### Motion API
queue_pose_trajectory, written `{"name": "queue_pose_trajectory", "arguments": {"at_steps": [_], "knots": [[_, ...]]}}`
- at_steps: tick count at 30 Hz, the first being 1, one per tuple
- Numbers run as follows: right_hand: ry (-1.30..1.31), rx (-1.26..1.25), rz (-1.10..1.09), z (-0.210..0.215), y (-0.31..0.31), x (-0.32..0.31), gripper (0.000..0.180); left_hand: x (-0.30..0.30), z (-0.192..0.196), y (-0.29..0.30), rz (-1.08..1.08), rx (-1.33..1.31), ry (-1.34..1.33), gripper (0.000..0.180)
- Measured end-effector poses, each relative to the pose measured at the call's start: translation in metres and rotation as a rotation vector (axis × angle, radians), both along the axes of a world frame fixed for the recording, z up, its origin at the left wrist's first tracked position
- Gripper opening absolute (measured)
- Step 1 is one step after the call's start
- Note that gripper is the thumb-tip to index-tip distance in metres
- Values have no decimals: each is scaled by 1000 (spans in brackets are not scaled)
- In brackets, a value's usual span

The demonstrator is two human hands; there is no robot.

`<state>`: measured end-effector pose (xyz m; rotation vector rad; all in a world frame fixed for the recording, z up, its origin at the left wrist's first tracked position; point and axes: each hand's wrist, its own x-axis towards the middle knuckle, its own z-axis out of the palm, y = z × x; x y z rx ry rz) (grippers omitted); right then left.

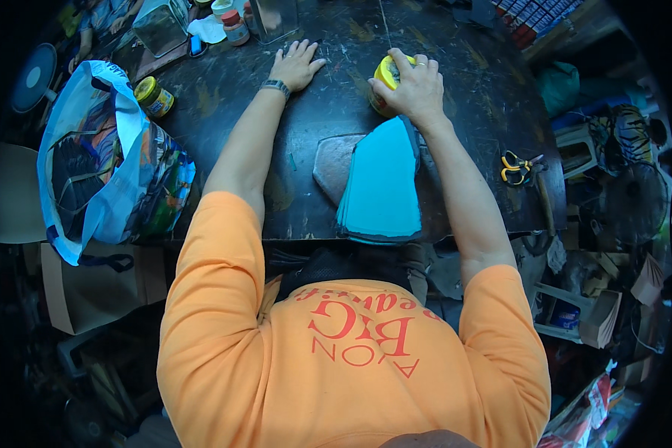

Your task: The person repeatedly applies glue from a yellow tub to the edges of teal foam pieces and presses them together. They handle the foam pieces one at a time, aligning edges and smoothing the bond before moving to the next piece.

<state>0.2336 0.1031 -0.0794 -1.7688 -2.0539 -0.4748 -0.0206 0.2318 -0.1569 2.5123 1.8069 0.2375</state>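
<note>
My left hand point(297, 66) lies flat on the dark, scuffed table point(284, 149), its fingers spread and nothing under them that shows. A watch circles that wrist. Farther right, my right hand point(420, 91) is wrapped over the top of a round yellow-topped jar point(386, 73), which stands on the table; the palm hides part of it. Just nearer than this hand rests a stack of turquoise sheets point(381, 179), cut to a tapering shape and reaching the table's front edge. Under the stack, a grey flat slab point(331, 166) sticks out to the left.
A big blue-rimmed woven bag point(168, 175) stands at the left, beside another yellow-lidded jar point(154, 97). Yellow-and-black pliers point(514, 169) lie near the right edge, by a hammer-like tool point(546, 201). At the back left are a red-lidded jar point(235, 30) and a metal tin point(159, 28).
</note>
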Motion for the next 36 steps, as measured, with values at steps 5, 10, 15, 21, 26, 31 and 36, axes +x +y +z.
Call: {"name": "queue_pose_trajectory", "arguments": {"at_steps": [5,10,15,21,26,31,36], "knots": [[34,96,47,-5,2,1,69,-48,-3,-47,90,32,-61,65],[20,124,57,-10,5,4,71,-103,6,-164,94,12,-69,62],[-2,118,51,-11,8,6,71,-148,22,-318,125,21,-120,57],[-21,97,44,-12,11,5,73,-147,73,-419,405,-143,40,57],[0,73,48,-14,11,8,76,-128,127,-389,422,-114,-546,31],[-25,106,78,-13,11,10,77,-77,110,-267,-11,-149,-908,31],[-43,177,103,-11,12,9,75,22,51,-136,-358,-135,-814,70]]}}
